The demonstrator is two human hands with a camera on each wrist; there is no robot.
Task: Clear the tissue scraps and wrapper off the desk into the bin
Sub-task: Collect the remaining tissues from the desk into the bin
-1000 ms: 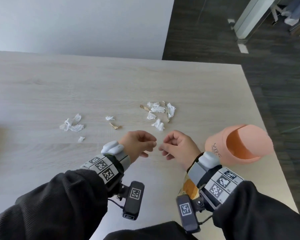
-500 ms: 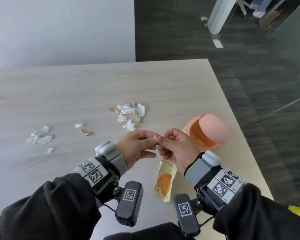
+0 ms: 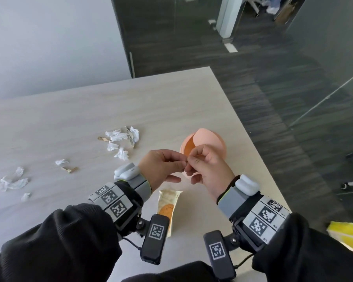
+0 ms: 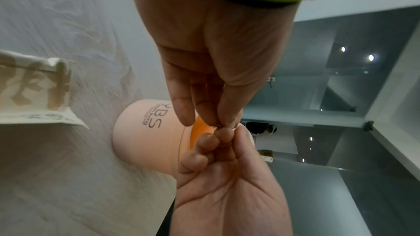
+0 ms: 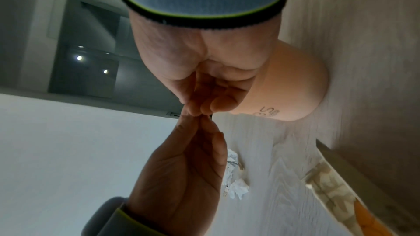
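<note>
A pink bin (image 3: 212,139) with an orange inner flap stands near the desk's right edge. My left hand (image 3: 183,166) and right hand (image 3: 189,169) meet fingertip to fingertip just in front of its opening, above the desk. In the left wrist view a tiny dark scrap (image 4: 218,125) shows where the two pinches touch. A cream and orange wrapper (image 3: 168,204) lies flat below my wrists. White tissue scraps (image 3: 118,137) lie in a cluster left of the bin. More tissue scraps (image 3: 12,182) lie at the far left.
The pale wooden desk (image 3: 171,98) ends close to the right of the bin, with dark floor beyond. A small tissue bit (image 3: 60,162) and a brown shred (image 3: 69,169) lie mid-left. A yellow packet (image 3: 346,235) shows at the right edge by my sleeve.
My hands have come together from slightly apart and moved up in front of the bin. The view has swung right, and the wrapper now shows under my wrists.
</note>
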